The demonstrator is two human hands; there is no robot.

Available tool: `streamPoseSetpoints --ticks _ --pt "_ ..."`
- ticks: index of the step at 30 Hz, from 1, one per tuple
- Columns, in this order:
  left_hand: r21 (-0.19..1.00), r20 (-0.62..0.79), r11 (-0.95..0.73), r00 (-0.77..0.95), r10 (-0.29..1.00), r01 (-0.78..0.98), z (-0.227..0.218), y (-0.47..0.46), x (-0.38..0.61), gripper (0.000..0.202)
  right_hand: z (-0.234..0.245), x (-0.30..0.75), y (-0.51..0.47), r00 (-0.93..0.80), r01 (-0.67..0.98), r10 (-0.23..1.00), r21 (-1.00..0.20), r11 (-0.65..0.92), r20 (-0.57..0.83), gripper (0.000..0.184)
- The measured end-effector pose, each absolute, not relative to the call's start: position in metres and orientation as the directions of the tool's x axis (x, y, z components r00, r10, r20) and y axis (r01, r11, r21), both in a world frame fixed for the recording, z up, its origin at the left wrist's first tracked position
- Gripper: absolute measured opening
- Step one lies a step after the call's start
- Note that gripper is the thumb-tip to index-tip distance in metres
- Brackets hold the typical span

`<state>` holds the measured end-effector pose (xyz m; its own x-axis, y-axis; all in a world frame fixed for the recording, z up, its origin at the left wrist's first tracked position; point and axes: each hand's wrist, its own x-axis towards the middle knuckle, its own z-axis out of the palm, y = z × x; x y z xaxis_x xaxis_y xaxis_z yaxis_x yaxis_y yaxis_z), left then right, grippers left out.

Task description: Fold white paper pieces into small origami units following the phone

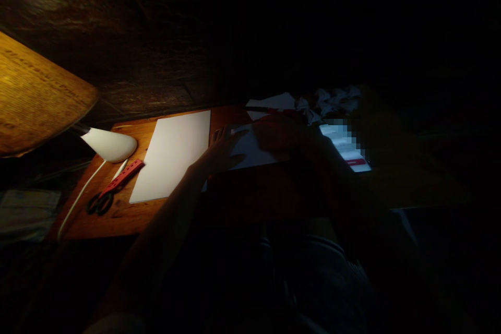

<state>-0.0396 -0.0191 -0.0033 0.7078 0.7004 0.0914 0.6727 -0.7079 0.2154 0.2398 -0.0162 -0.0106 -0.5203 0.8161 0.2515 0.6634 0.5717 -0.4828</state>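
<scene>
The scene is very dark, lit only from the left. My left hand (224,150) rests on the left edge of a small white sheet of paper (250,154) on a wooden table (129,214), fingers laid over the paper. My right hand (279,134) lies in shadow on the same sheet's upper right part; its fingers are too dark to read. A larger white sheet (174,154) lies flat just left of my left hand.
A white lamp base (111,144) with a cord and a woven shade (35,99) stands at the left. Black-handled scissors (99,202) and a red ruler (123,177) lie beside it. A lit phone screen (344,147) glows right; crumpled paper scraps (324,102) sit behind.
</scene>
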Motion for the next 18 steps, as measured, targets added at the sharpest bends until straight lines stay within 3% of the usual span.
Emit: streamPoseSetpoints --ticks 18 --pt "0.188 0.106 -0.698 0.692 0.714 0.691 -0.017 -0.015 -0.041 0.072 -0.019 0.241 -0.013 -0.531 0.716 0.814 -0.388 0.58 0.236 0.077"
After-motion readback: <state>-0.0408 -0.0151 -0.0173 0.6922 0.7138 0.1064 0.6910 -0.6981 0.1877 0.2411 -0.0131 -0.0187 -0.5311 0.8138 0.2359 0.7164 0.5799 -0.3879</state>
